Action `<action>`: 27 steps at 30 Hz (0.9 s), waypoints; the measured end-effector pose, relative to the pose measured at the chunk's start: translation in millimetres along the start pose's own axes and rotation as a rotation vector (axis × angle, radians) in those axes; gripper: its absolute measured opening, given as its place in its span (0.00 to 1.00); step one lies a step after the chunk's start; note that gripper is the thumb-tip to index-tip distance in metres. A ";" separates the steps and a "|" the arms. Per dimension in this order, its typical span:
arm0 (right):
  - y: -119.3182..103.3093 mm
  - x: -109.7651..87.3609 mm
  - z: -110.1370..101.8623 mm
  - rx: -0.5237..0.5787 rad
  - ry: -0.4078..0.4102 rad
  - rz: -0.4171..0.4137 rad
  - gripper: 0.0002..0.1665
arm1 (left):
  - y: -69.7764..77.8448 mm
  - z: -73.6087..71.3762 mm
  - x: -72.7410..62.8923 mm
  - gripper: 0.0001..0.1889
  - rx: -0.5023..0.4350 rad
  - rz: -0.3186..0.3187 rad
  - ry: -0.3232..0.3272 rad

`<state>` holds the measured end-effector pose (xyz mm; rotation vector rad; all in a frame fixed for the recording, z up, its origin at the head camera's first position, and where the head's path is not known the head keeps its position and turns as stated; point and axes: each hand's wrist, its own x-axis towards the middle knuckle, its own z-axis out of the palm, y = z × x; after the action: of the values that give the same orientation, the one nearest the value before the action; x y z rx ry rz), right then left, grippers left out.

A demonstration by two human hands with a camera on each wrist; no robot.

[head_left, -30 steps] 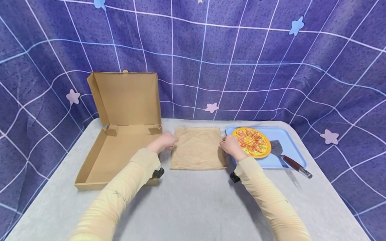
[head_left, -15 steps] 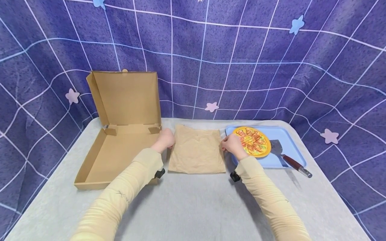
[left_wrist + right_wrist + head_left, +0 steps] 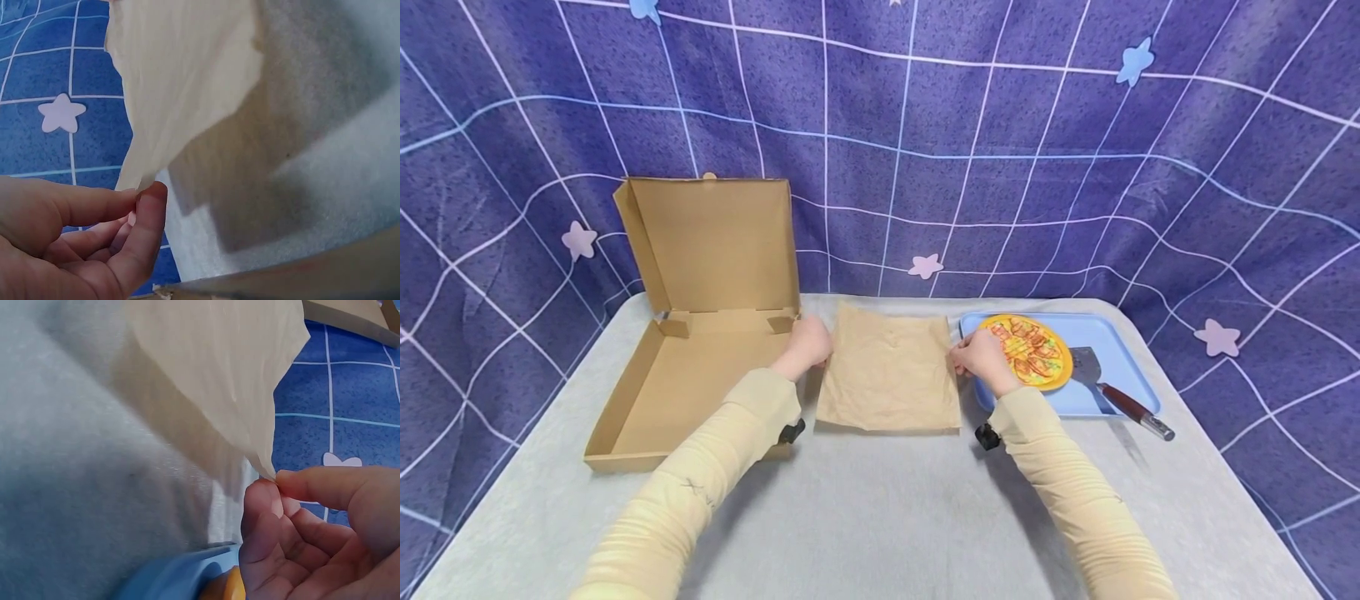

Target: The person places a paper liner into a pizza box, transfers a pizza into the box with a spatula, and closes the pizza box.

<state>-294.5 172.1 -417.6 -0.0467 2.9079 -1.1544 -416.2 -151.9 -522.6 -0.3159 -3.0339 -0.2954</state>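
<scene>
The right hand [image 3: 319, 531] comes in from the right edge and pinches a corner of a thin tan paper [image 3: 212, 362] between thumb and fingertip, the other fingers curled beneath. The paper narrows to this corner, with soft creases running toward the grip, and spreads out past the top edge. A dark shadow [image 3: 169, 437] lies beside it on the grey table [image 3: 50, 487]. At the bottom sit part of a blue tray [image 3: 162, 575] and an orange rim [image 3: 235, 586], partly behind the hand. Behind hangs a blue curtain [image 3: 300, 437] with pale lines; a strip of brown cardboard [image 3: 353, 314] crosses the upper right corner.
</scene>
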 end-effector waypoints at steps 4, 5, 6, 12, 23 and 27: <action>-3.4 -0.9 -3.8 0.028 -0.018 0.017 0.11 | 4.0 -21.7 -12.2 0.08 -0.056 0.026 0.067; -4.3 -1.0 -4.6 0.037 -0.024 0.020 0.11 | 12.2 -38.6 -22.4 0.08 -0.120 0.001 0.037; -5.4 -1.3 -5.3 0.048 -0.028 0.022 0.11 | 21.6 -57.3 -34.3 0.08 -0.173 -0.026 0.007; -13.5 -1.5 -8.2 0.118 -0.022 0.013 0.10 | 60.2 -139.3 -90.7 0.09 -0.445 -0.130 -0.087; -28.2 0.5 -10.0 0.443 -0.118 0.067 0.12 | 50.1 -173.1 -112.7 0.08 -0.596 -0.186 -0.136; -33.6 1.9 -11.5 0.538 -0.162 0.097 0.13 | 42.9 -178.4 -114.1 0.09 -0.669 -0.200 -0.152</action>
<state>-295.8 155.5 -386.1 0.0074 2.3454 -1.7688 -285.8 -168.5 -351.2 -0.0650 -3.0095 -1.3602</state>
